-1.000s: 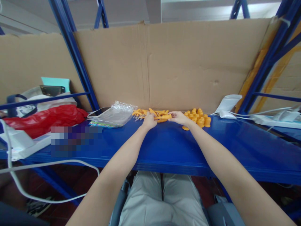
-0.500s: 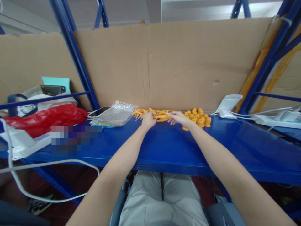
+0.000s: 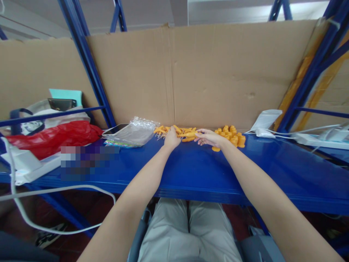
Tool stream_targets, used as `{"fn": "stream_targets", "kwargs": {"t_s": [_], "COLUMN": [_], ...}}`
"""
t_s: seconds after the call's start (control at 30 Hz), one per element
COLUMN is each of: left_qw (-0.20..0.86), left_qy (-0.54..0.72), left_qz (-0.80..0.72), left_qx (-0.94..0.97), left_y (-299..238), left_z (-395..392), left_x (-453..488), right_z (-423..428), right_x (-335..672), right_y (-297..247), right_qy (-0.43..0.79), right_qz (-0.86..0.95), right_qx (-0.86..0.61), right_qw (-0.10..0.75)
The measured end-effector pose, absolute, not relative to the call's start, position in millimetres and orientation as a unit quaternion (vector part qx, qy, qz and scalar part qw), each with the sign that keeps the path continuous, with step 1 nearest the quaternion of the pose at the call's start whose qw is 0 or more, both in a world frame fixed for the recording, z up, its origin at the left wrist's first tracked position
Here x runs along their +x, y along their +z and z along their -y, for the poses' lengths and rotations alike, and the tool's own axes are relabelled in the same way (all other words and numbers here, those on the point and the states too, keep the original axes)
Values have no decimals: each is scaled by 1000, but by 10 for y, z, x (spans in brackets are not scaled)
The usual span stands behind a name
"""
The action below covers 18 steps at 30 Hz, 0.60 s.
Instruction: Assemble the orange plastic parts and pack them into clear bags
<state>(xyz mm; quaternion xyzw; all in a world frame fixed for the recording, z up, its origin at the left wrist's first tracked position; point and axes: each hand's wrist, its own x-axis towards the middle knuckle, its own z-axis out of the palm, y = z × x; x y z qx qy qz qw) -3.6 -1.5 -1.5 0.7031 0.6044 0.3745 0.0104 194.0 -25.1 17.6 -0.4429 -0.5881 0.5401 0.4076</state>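
Both arms reach forward to the rear of the blue shelf (image 3: 191, 171), against the cardboard backing (image 3: 218, 72).

The left hand (image 3: 171, 138) lies knuckles-up on the heap of elongated orange plastic pieces (image 3: 188, 131). Its fingers are curled down into the heap, and what they enclose, if anything, cannot be told.

The right hand (image 3: 209, 137) points leftward with fingers extended and loosely parted. The tips meet the end of one piece at the heap's near edge, but whether it is pinched is unclear.

Squat orange cap-shaped pieces (image 3: 231, 134) sit apart, just right of the right wrist, and appear to be kept as a separate sort. A clear plastic bag (image 3: 133, 131) lies left of the left hand, over a phone (image 3: 116, 129).
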Motion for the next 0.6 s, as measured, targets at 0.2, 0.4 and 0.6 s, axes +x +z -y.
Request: {"fn": "stream_targets", "kwargs": {"t_s": [0.2,0.4,0.6], "left_qw": [17,19,29], "left_qy": [381,378,381], "left_qz": [-600,-602,-602], "left_qx": [703,703,702], "left_y": [3,5,-11], "left_z": [44,66,57], "left_x": [-28,-21,-16], "right_z": [271,283,261], "right_x": [1900,1839,1864], "right_y": [176,199,185], "right_qy": [539,527,537], "right_qz": [589,579,581], "right_qx": [-472,-515,-486], "right_qw": [373,350,372]}}
